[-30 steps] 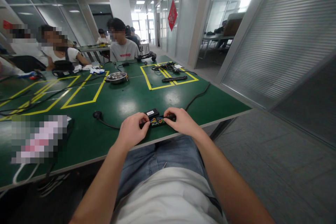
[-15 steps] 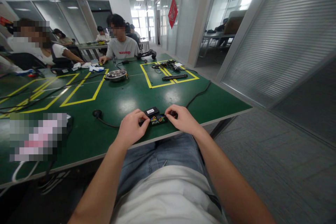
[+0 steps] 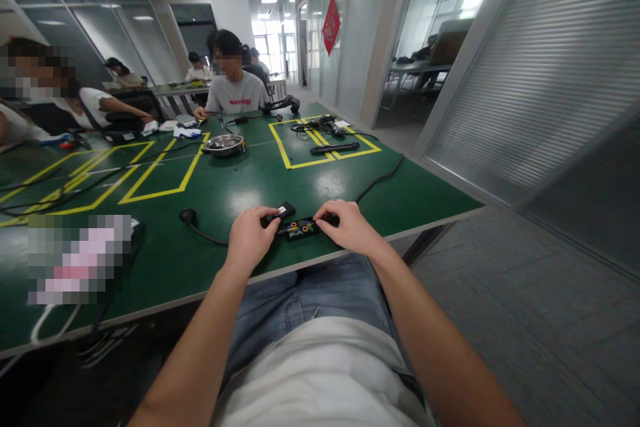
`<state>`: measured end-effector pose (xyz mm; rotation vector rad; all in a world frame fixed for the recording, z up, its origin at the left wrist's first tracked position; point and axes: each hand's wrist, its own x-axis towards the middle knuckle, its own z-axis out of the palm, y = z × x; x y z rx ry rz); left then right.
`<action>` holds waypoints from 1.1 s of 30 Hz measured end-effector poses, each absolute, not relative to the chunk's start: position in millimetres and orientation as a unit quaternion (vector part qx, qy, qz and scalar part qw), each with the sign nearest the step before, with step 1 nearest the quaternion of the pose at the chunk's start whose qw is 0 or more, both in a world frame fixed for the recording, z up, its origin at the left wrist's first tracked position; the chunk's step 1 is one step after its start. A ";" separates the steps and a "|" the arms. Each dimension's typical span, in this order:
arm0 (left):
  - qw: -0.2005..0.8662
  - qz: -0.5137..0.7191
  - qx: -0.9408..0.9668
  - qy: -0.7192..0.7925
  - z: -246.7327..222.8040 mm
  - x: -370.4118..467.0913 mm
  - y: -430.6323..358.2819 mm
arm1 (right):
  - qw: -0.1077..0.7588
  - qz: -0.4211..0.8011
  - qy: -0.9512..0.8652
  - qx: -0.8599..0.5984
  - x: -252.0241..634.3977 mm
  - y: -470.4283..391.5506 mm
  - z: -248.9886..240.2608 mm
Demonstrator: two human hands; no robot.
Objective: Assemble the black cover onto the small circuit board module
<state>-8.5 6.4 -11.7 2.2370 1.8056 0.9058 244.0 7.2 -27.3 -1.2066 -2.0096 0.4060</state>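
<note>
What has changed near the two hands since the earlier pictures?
The left hand moved from the open electronics case to the labelled black cover, now gripping it; the cover shifted left. The right hand stayed at the case's right end; the power plug stayed.

My head-worn camera faces forward and down, close above my shirt (image 3: pixel 320 367), across the green table (image 3: pixel 273 180) toward a far corridor (image 3: pixel 303 97).

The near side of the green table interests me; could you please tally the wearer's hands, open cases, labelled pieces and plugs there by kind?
Left hand and right hand: 2 hands
Open black case: 1
Black piece with a white label: 1
Black plug: 1
Total: 5
</note>
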 end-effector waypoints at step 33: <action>0.071 0.331 0.793 0.506 -6.0 -5.7 -7.5 | 0.366 0.173 -0.797 -0.448 244.9 8.5 -27.3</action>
